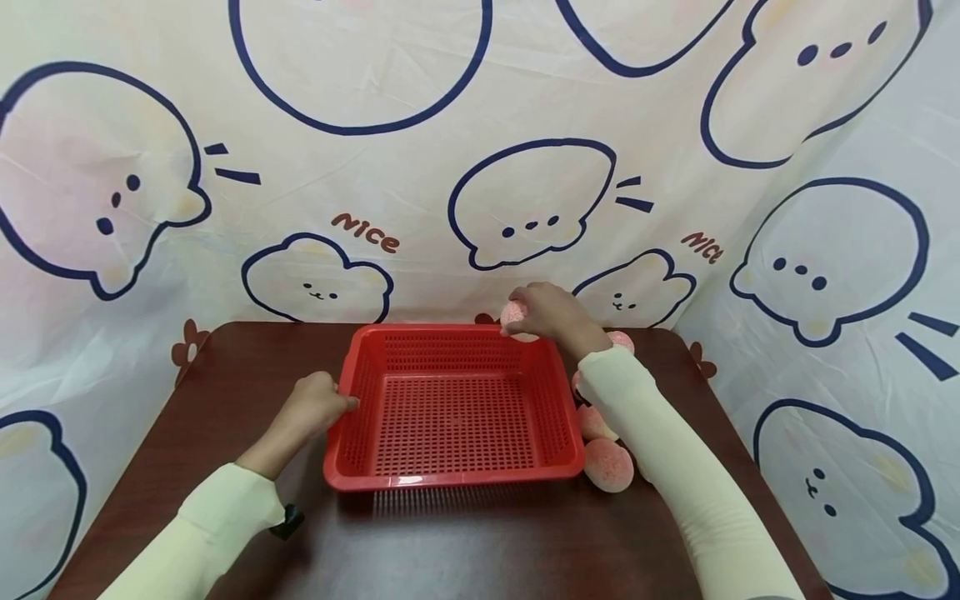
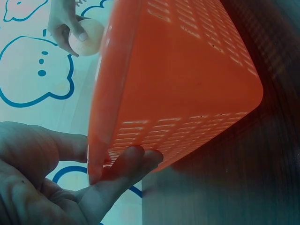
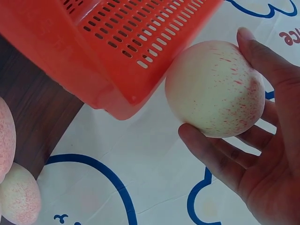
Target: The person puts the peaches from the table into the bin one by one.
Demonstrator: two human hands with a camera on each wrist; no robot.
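Note:
A red plastic basket (image 1: 454,481) with slotted walls stands on the dark table, its inside bare. My left hand (image 1: 318,402) pinches the basket's left rim, thumb on one side and fingers on the outer wall, as the left wrist view shows. At the back right corner of the basket, my right hand (image 1: 551,312) grips a peach (image 3: 215,89), pale with pink speckles. In the head view this peach overlaps the far rim. More peaches (image 1: 608,465) lie along the basket's right side, partly hidden by my right forearm.
The dark brown table (image 1: 480,550) extends in front of the basket and to both sides. Behind it hangs a pale cloth (image 1: 420,183) with blue cartoon outlines, close to the table's back edge. A dark band (image 1: 288,522) sits at my left wrist.

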